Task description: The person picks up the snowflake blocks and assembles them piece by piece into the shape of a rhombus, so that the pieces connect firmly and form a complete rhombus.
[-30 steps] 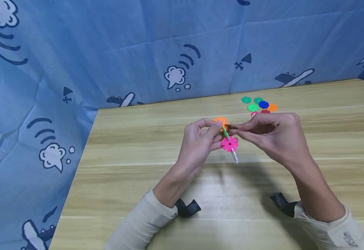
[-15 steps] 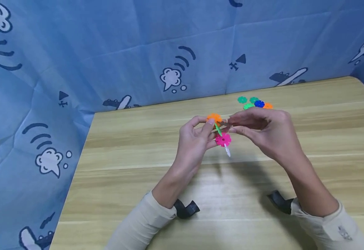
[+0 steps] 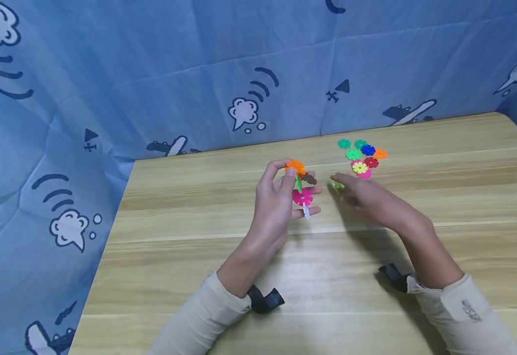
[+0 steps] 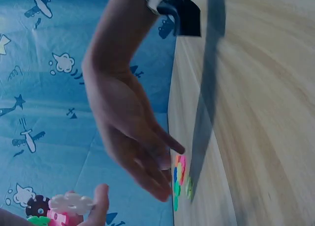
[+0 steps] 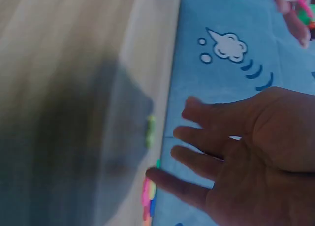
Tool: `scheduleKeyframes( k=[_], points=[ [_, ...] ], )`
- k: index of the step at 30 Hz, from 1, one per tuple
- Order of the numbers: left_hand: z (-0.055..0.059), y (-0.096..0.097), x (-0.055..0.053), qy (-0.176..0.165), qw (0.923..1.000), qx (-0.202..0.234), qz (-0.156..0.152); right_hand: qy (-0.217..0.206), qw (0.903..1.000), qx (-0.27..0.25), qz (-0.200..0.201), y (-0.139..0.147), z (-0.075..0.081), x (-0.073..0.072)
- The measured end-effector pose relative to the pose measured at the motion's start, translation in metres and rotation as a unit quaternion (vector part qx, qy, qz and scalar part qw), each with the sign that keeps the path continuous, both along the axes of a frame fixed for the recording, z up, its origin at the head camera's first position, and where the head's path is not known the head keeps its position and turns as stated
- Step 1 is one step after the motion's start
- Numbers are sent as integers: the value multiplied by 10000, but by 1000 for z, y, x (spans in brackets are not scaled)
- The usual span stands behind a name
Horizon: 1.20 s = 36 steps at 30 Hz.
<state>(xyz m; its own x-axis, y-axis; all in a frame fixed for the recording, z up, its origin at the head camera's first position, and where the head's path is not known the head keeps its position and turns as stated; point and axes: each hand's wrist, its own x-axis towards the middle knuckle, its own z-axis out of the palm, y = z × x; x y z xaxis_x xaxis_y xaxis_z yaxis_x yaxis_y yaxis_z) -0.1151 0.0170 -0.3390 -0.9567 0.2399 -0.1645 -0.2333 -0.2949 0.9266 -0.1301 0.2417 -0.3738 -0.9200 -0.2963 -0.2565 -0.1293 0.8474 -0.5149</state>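
My left hand (image 3: 273, 209) pinches an orange notched snowflake disc (image 3: 295, 166) between thumb and index finger. Joined to it are a brown disc (image 3: 309, 179) on its right and a green disc (image 3: 299, 185) below. A pink disc (image 3: 303, 197) hangs under the green one, with a white disc (image 3: 306, 211) at its lower edge; other fingers spread behind them. My right hand (image 3: 376, 199), holding nothing, hovers over the table with loose, spread fingers. Under its fingertips lies a yellow-green disc (image 3: 338, 185), partly hidden in the head view.
Several loose discs lie grouped towards the back, among them a blue disc (image 3: 368, 150), a dark red disc (image 3: 371, 162) and a yellow disc (image 3: 359, 167). Behind the wooden table (image 3: 187, 266) rises a blue patterned cloth (image 3: 187, 79). Both wrists wear black mounts.
My right hand has let go of the brown disc, which now stays joined to the orange one, and has moved away rightward, fingers opening. The left hand has shifted slightly left with the chain.
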Motion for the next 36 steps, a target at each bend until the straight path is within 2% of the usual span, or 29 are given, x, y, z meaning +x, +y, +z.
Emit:
scheduleKeyframes(
  k=[4,6,12,18,25,29,32,36],
  points=[
    [1,1,1,-105,9999,103,-85,-219,9996,21,149,0,-9,1],
    [1,1,1,-199,9995,182,-143,-227,9994,204,176,0,-10,1],
    [4,2,3,-441,9980,347,-279,-16,9976,694,-82,-1,-8,3],
    [6,2,5,-386,9976,275,-504,-37,9956,764,-549,-2,-12,2],
    [7,5,8,-229,9951,594,-757,-56,9962,603,-619,4,-17,0],
    [7,5,8,-155,9960,491,-731,67,9986,270,-441,8,-14,-3],
    [7,4,8,-88,9975,308,-636,279,9984,-278,-394,10,-5,-5],
    [9,1,7,55,9982,220,-552,469,9919,-1086,-454,11,14,2]
  ],
)
